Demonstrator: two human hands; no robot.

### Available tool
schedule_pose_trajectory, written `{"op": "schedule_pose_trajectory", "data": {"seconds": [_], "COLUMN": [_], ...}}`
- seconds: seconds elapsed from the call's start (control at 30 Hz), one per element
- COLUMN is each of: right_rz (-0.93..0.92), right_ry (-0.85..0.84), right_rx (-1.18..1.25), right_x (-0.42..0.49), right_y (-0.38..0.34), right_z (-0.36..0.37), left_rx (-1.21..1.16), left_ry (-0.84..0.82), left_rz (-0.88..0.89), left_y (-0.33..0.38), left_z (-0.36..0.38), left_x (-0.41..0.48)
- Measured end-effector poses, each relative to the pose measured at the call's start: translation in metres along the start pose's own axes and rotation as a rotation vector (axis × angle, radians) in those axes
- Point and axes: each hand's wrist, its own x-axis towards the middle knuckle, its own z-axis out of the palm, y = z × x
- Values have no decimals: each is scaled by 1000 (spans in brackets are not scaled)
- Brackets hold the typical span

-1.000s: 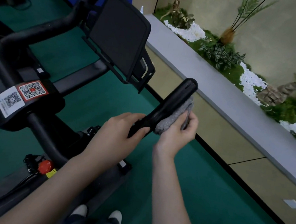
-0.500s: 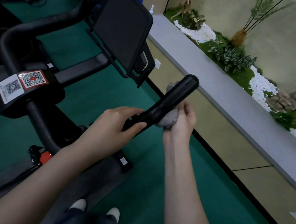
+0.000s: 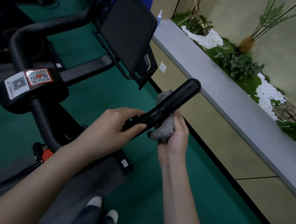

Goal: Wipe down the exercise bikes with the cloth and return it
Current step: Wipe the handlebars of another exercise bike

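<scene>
A black exercise bike [image 3: 35, 98] stands in front of me with a dark screen [image 3: 126, 33] and two QR stickers on its stem. Its right handlebar [image 3: 173, 103] points up toward the right. My left hand [image 3: 112, 126] grips the lower part of that handlebar. My right hand [image 3: 175, 135] holds a grey cloth [image 3: 163, 130] bunched against the underside of the bar. Part of the cloth sticks out behind the bar on its left side.
A long grey ledge [image 3: 235, 106] runs along the right, with plants and white pebbles behind it. A spray bottle [image 3: 159, 18] stands at its far end. Green floor lies below, and my shoes [image 3: 102, 209] show at the bottom. More dark equipment sits at the upper left.
My right hand has slid the cloth down the handlebar from near its tip toward my left hand, and turned under the bar. My left hand keeps its grip.
</scene>
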Motion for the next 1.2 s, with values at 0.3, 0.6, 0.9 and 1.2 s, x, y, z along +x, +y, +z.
{"op": "schedule_pose_trajectory", "data": {"seconds": [0.3, 0.6, 0.9, 1.2], "right_rz": [75, -49, -366, -1010], "right_ry": [188, 201, 176, -201], "right_rx": [46, -6, -252, -1010], "right_x": [10, 7, 35, 26], "right_y": [-26, -27, -73, -99], "right_z": [3, 8, 13, 7], "left_rx": [-33, -31, -14, -57], "left_ry": [-16, 0, -5, -2], "left_rz": [12, -10, -46, -64], "left_y": [2, 2, 3, 3], "left_z": [-1, -1, 0, 0], "left_x": [0, -1, -1, -2]}}
